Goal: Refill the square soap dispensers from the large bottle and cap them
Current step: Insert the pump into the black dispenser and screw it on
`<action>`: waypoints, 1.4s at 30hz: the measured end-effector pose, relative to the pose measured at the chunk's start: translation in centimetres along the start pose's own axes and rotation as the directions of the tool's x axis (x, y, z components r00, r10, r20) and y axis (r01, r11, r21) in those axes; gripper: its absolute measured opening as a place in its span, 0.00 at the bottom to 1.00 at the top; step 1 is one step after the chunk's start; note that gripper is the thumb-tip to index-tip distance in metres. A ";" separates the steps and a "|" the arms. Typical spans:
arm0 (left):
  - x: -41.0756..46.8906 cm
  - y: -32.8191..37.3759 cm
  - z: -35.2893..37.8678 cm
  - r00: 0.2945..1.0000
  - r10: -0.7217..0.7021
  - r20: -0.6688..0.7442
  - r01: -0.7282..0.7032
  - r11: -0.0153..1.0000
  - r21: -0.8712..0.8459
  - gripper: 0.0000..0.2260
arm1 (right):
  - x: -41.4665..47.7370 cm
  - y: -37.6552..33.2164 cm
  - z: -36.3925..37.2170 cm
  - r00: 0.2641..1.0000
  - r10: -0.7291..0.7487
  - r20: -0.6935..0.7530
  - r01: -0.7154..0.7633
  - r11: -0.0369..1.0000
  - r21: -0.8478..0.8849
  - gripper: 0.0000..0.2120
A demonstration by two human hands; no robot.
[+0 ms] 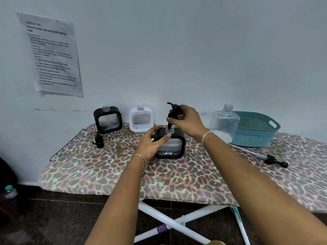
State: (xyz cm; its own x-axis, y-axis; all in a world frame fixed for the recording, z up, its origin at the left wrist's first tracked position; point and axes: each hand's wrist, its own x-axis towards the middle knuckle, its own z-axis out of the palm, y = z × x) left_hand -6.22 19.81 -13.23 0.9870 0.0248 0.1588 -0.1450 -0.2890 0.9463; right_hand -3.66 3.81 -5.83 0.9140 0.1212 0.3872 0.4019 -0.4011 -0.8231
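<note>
- L hand (150, 144): fingers + thumb curled round the top-left corner of the front black dispenser (172, 146), gripping it upright on the board
- R hand (187, 121): fingertips pinch a black pump head (174, 107), held above that dispenser w/ the spout pointing left
- Pump's lower stem reaches down to the dispenser's clear threaded neck; collar is above the neck, not seated on it
- Front black dispenser stands mid-board, nearer the person than the other two; fill level behind its patterned window is hard to read
- Back row by the wall: 2nd black dispenser (108, 121) on the left and white dispenser (141, 121) just beside it, both upright w/ bare open necks
- Large clear bottle (225, 122) stands right of the R hand, uncapped, touching or almost touching the teal basket (256, 131) on its right
- Loose black pump (98, 140) lies on the board in front of the back black dispenser, apart from it
- Another pump w/ a long clear tube (270, 159) lies flat on the right of the board, in front of the basket
- Ironing board (106, 165) has a leopard-print cover and white crossed legs
- Printed sheet (51, 55) is stuck to the wall, upper left
- Small capped bottle (10, 191) sits low at the far left edge, off the board
</note>
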 end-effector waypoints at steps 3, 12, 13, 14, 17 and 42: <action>0.2 -0.1 0.1 1.000 0.010 0.003 -0.010 1.000 -0.007 0.24 | -0.5 1.5 0.5 0.998 0.025 0.064 -0.021 0.998 -0.064 0.15; 0.1 -0.1 -0.2 0.999 0.028 0.024 -0.028 1.000 0.002 0.22 | -0.9 2.8 1.5 0.978 0.026 0.207 -0.011 0.997 -0.072 0.13; 0.1 0.0 -0.2 0.999 0.028 0.023 -0.028 1.000 -0.003 0.22 | -0.9 2.7 1.5 0.974 0.023 0.226 -0.005 0.997 -0.082 0.14; 0.1 0.0 -0.2 0.999 0.025 0.019 -0.025 1.000 -0.007 0.21 | -0.9 2.7 1.5 0.971 0.024 0.237 -0.004 0.997 -0.083 0.14; 0.3 -0.1 -0.3 1.000 0.017 0.017 -0.017 1.000 -0.004 0.22 | -1.0 2.6 1.5 0.973 0.044 0.225 -0.032 0.998 -0.056 0.15; 0.7 -0.7 -0.2 1.000 -0.026 0.004 0.027 0.996 -0.083 0.18 | -2.0 3.4 2.2 0.989 0.128 -0.073 -0.110 0.972 0.209 0.13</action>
State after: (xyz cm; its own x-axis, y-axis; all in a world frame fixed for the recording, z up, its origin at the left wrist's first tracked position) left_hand -5.42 20.24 -13.72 0.9908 0.0284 0.1326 -0.1239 -0.2075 0.9704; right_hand -4.04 4.23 -10.33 0.9514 0.0021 0.3081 0.3014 -0.2135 -0.9293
